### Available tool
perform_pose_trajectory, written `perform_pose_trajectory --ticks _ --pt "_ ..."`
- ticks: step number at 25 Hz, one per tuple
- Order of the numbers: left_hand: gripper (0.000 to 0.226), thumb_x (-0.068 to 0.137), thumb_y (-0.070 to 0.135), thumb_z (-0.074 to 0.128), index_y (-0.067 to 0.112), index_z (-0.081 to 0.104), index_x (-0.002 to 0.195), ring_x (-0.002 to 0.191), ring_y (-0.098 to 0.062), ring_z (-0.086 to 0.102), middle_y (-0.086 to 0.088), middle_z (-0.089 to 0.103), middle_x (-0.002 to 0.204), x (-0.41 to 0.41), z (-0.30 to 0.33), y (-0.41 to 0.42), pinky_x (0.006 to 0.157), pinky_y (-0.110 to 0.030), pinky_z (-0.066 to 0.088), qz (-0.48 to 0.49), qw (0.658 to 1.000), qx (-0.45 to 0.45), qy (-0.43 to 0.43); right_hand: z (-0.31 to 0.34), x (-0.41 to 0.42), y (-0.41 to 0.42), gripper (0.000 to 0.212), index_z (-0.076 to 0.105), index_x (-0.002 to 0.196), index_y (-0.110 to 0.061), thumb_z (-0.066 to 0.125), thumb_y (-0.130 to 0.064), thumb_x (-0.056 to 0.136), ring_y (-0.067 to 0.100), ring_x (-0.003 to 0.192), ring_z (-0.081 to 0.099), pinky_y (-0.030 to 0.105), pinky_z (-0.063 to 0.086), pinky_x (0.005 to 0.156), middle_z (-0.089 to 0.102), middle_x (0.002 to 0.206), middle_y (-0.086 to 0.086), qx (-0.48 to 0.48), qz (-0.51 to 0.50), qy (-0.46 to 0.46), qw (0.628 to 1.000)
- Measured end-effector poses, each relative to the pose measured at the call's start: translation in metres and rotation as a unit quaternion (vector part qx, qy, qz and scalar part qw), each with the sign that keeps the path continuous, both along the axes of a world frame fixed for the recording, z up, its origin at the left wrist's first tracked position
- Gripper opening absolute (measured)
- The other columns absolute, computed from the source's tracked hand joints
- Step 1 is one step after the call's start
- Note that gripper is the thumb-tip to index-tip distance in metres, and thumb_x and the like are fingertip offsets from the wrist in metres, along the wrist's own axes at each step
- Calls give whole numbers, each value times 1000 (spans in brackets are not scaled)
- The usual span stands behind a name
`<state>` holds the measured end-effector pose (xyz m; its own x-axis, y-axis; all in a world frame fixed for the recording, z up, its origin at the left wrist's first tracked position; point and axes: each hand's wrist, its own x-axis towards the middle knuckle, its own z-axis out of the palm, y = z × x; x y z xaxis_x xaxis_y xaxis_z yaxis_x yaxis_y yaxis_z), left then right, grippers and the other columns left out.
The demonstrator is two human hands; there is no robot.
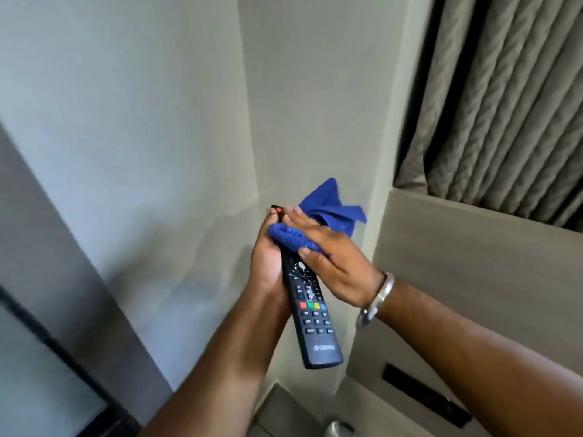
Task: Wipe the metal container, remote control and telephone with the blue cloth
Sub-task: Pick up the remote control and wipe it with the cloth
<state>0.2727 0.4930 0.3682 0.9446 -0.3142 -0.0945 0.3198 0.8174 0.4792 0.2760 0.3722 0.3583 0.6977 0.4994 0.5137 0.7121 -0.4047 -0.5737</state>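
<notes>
A black remote control [312, 316] with coloured buttons is held up in the air, its far end cradled in my left hand [268, 263]. My right hand [334, 260] presses the blue cloth [318, 216] flat onto the upper part of the remote; a loose corner of the cloth sticks up behind my fingers. Small wet spots show on the remote's middle buttons. The rim of the metal container [339, 428] peeks in at the bottom edge. The telephone is out of view.
A grey wall corner is straight ahead, with grey pleated curtains [504, 105] at the upper right above a beige panel [473, 263] carrying a dark slot. A dark-framed screen [47, 357] is at the lower left.
</notes>
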Motion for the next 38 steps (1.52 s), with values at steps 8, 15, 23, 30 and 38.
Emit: perform_pose_trajectory --ticks 8,15,23,30,38 --pt "34 99 47 46 20 39 118 95 -36 66 6 57 90 2 -45 25 67 -41 57 75 984 -44 155 -33 -69 -10 44 46 138 -7 46 -5 94 17 137 40 38 32 114 51 144 3 4 108 97 989" --pt "49 95 46 48 4 68 82 110 -38 63 -9 69 90 7 -88 26 94 -56 53 -19 992 -91 85 -54 -59 -75 16 62 92 -28 50 -18 96 10 95 63 30 49 86 69 98 -5 -134 -87 58 985" --pt "49 94 57 39 16 62 107 126 -28 59 -7 70 125 -11 -88 9 110 -48 38 -48 997 23 -52 -37 -80 -17 30 63 108 -33 56 -16 84 10 81 61 19 48 75 70 90 -10 -56 -203 30 977" --pt "47 97 51 41 9 60 103 101 -33 71 -1 67 86 -20 -80 9 85 -45 60 -14 998 -38 -45 -38 -122 -7 27 67 103 -21 61 -10 79 26 64 54 35 49 51 59 79 2 -276 -180 -63 942" --pt "45 97 53 39 13 59 106 101 -34 70 2 58 84 -31 -72 -10 84 -46 58 -71 996 -13 -49 -23 -132 -13 23 68 109 -33 60 -30 88 16 58 47 28 45 50 59 79 -1 -253 -134 -114 952"
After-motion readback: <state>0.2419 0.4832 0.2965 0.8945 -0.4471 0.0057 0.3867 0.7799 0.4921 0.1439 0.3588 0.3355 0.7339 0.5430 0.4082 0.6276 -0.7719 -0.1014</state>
